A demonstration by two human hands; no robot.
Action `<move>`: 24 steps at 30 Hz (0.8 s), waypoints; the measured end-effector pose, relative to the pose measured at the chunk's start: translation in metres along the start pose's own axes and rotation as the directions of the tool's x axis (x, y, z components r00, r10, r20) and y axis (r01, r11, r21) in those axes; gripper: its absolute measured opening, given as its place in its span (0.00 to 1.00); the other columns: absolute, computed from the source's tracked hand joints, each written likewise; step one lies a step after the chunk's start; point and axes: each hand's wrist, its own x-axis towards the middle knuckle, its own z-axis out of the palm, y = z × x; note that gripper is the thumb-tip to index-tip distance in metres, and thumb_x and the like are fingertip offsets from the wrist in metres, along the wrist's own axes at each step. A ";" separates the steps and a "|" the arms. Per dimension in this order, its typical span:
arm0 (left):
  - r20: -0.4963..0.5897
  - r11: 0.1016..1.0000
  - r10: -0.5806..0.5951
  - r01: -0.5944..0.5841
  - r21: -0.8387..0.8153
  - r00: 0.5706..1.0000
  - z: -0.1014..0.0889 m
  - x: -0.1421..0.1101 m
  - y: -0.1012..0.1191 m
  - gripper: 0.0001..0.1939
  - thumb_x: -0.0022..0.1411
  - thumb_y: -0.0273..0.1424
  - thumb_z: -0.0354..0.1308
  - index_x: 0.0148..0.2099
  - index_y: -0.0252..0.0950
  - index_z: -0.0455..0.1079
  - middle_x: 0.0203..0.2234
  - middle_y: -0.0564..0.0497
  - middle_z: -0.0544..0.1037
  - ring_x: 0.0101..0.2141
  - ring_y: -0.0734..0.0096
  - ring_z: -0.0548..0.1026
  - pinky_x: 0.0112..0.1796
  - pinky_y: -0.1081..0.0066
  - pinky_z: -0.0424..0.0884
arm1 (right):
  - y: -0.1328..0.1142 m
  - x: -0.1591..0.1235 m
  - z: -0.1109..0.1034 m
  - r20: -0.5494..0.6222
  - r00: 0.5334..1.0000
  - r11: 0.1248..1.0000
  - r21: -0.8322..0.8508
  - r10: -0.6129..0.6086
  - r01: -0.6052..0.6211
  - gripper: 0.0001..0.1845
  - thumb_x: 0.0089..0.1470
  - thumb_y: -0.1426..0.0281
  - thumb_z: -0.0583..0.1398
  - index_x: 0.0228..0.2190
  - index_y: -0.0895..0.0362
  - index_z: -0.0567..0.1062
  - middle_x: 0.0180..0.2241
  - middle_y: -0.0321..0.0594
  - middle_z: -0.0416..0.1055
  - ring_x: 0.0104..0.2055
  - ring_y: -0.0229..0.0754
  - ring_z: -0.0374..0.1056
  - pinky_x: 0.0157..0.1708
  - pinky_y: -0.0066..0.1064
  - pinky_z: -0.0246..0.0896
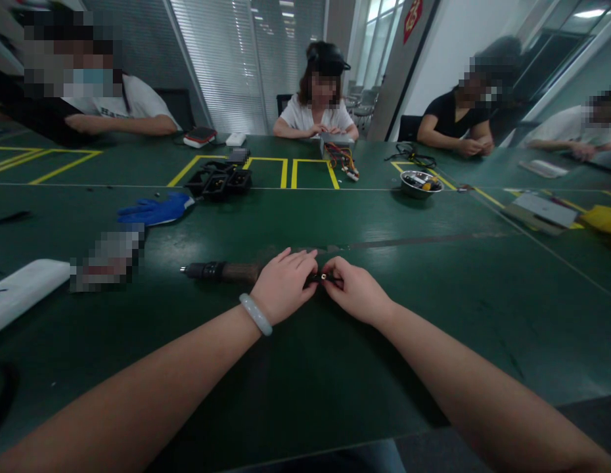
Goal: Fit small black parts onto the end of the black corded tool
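My left hand (284, 284), with a pale bangle (256, 315) at its wrist, is closed with thumb and fingers on a small black part (313, 278). Opposite it, my right hand (359, 289) pinches the same part from the other side. A tiny brass-coloured spot shows on the part between my fingertips; its exact kind is too small to make out. Behind my left hand lies a dark electric screwdriver (217, 270), its silver tip pointing left. My left hand covers the screwdriver's right end.
A blue glove (155, 209) and several black plastic housings (219, 180) lie at the left. Farther off stand a metal box with coloured wires (341, 152) and a steel bowl (421, 190) of small parts. A white object (27, 289) lies near left. Several people sit around the table.
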 end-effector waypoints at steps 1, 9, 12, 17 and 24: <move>0.005 1.000 -0.015 0.015 -0.005 1.000 0.000 0.000 0.000 0.11 0.58 0.30 0.58 0.44 0.37 0.64 0.51 0.45 0.73 0.52 0.60 0.70 0.57 0.55 0.59 | -0.001 0.000 0.001 0.007 1.000 1.000 -0.017 -0.017 0.017 0.11 0.55 0.71 0.58 0.43 0.54 0.67 0.29 0.32 0.70 0.28 0.35 0.65 0.28 0.26 0.53; 0.079 0.999 -0.046 0.045 0.006 0.996 0.001 0.004 0.000 0.13 0.56 0.30 0.58 0.44 0.37 0.62 0.33 0.49 0.75 0.36 0.62 0.75 0.39 0.63 0.69 | -0.001 0.006 0.003 0.002 1.000 0.992 -0.121 -0.025 0.025 0.07 0.55 0.72 0.58 0.37 0.54 0.74 0.33 0.36 0.73 0.35 0.38 0.68 0.35 0.28 0.57; 0.081 0.999 -0.021 0.019 0.027 0.996 0.000 0.003 0.000 0.11 0.57 0.30 0.58 0.43 0.37 0.63 0.33 0.50 0.74 0.36 0.62 0.74 0.40 0.63 0.68 | -0.002 0.007 0.002 0.010 1.000 0.995 -0.101 0.016 -0.015 0.06 0.56 0.70 0.58 0.37 0.54 0.74 0.33 0.36 0.74 0.32 0.36 0.67 0.31 0.27 0.56; 0.055 0.999 0.038 -0.038 -0.008 0.998 0.000 0.002 -0.002 0.06 0.60 0.29 0.55 0.41 0.38 0.64 0.38 0.50 0.76 0.41 0.65 0.74 0.53 0.57 0.64 | -0.004 0.007 0.001 0.023 0.998 0.998 -0.016 0.056 -0.055 0.07 0.55 0.69 0.58 0.36 0.54 0.76 0.29 0.34 0.73 0.29 0.35 0.66 0.28 0.26 0.54; 0.032 0.999 0.033 -0.032 -0.021 0.999 -0.001 0.002 -0.001 0.05 0.59 0.27 0.54 0.40 0.37 0.66 0.48 0.48 0.75 0.48 0.63 0.72 0.56 0.53 0.62 | -0.007 0.004 0.004 -0.013 0.992 0.990 0.076 0.122 -0.120 0.07 0.55 0.68 0.57 0.35 0.54 0.76 0.28 0.34 0.72 0.27 0.34 0.65 0.27 0.26 0.54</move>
